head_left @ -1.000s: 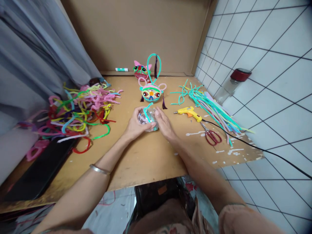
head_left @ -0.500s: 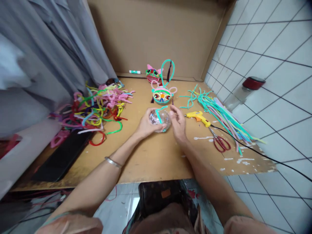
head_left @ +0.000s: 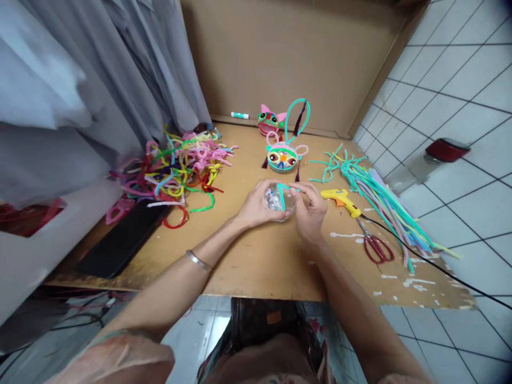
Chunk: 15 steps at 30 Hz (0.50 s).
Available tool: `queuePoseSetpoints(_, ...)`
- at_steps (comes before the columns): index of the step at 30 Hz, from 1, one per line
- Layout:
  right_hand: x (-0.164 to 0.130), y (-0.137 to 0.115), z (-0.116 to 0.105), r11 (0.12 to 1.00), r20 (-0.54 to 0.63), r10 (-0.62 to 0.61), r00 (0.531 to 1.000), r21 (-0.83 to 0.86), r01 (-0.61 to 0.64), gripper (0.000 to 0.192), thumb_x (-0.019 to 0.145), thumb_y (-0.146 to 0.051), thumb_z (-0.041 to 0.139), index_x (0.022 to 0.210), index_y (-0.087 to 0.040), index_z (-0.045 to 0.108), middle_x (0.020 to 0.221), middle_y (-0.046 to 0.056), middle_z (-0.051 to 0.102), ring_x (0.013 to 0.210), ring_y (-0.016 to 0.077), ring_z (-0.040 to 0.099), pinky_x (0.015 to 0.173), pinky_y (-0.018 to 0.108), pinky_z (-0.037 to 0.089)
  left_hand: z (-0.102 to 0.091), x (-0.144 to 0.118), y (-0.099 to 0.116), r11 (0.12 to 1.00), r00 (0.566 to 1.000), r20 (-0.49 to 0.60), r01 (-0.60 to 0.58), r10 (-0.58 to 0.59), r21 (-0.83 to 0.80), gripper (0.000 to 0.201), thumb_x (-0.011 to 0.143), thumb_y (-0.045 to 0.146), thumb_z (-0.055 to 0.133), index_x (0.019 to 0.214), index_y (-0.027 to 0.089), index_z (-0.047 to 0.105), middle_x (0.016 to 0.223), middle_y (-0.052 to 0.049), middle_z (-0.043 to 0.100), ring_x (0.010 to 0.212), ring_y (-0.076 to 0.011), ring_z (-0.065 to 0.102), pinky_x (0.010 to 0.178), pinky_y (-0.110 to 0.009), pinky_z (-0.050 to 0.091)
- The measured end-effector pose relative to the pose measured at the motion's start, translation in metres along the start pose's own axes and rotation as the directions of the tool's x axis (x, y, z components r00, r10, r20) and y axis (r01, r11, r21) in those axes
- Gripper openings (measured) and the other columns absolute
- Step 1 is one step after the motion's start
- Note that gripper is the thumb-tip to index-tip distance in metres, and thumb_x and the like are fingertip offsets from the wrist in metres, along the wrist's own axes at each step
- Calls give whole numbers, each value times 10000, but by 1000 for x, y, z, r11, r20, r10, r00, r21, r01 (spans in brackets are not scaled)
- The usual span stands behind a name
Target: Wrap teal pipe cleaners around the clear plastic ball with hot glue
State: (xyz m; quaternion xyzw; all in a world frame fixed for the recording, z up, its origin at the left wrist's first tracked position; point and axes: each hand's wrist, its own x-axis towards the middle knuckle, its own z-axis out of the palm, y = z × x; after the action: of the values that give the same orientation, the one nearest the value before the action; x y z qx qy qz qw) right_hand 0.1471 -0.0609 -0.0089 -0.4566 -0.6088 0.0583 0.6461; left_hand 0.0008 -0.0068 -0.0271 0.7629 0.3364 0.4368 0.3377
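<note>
Left hand (head_left: 256, 205) is curled around a clear ball (head_left: 276, 200) near the middle of the frame, holding it just above the wooden table (head_left: 256, 261). Right hand (head_left: 310, 210) is on the other side of the ball, and its fingers pinch a teal fuzzy stick (head_left: 283, 193) that bends over the top of the ball. Just above the hands sits a round fuzzy face (head_left: 282, 158) with pink ears. Right of the hands lie a yellow glue gun (head_left: 341, 197), red scissors (head_left: 374, 246) and a bunch of teal sticks (head_left: 380, 200). On the left side of the frame is a big messy pile of colored sticks (head_left: 176, 170).
</note>
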Motion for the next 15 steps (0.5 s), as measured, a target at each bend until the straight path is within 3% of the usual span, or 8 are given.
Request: queuePoseSetpoints(15,-2,3,2,999,22,-20,1000,-40,21,164,894,-339,622,823,-254,743,806,8,748,835,187,685,856,369,527,-3,2,3,997,999,29,29,-28,-64,695,554,348,841,1173,183,570,1169,-96,650,1107,-263,618,989,-416,490)
